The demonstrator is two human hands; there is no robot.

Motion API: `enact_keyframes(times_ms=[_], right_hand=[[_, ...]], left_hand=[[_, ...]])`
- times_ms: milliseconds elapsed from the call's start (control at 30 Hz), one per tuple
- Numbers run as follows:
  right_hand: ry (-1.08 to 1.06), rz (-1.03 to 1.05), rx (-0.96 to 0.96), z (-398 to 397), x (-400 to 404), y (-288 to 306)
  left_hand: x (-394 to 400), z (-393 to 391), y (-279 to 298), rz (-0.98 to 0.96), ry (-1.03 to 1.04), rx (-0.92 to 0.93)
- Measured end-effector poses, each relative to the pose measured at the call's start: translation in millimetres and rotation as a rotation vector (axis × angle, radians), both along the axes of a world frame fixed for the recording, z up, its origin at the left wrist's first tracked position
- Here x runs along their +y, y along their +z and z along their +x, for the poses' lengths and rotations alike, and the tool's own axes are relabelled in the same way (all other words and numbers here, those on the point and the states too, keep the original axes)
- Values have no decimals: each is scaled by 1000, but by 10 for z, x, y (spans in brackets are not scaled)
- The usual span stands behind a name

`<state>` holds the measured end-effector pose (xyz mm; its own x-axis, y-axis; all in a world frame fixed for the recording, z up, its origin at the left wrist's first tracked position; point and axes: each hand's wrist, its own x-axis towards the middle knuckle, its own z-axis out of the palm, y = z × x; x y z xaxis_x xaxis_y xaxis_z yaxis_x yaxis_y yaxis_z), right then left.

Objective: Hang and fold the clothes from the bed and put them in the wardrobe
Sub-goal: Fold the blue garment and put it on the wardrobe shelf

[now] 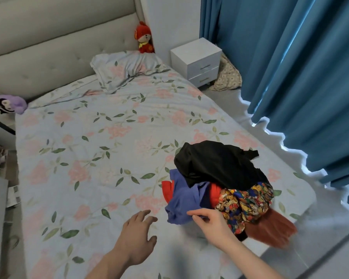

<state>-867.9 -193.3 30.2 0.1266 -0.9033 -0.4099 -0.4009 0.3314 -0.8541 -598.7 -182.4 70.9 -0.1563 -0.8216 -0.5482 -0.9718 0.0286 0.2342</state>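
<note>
Two bare forearms are showing from the bottom edge of the head view, the left hand (137, 232) and right hand (212, 224) both wearing no sleeves, gloves, rings, watches or bands as far as visible.

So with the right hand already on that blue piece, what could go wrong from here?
The right hand pinches the blue garment, which lies under the black garment; pulling may drag the heap apart. The rust-coloured garment already hangs over the bed's edge and could slide to the floor. The left hand is open, steadying nothing.
</note>
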Motion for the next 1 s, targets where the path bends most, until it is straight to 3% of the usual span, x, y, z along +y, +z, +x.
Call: enact_keyframes(times_ms=[200,433,600,800,1000], right_hand=[[-86,-191,-222,389,539,1379],[-128,-423,-318,987,1293,2482],[-273,-404,-341,1091,1825,2549],[-496,-359,-283,895,2176,2231],[-363,-330,-20,868,2152,1775]], left_hand=[[449,275,421,-74,-31,189],[1207,583,904,-174,82,623],[1721,856,1179,-132,201,794],[1939,1100,1480,-275,499,904],[1754,1054,1798,-343,518,880]])
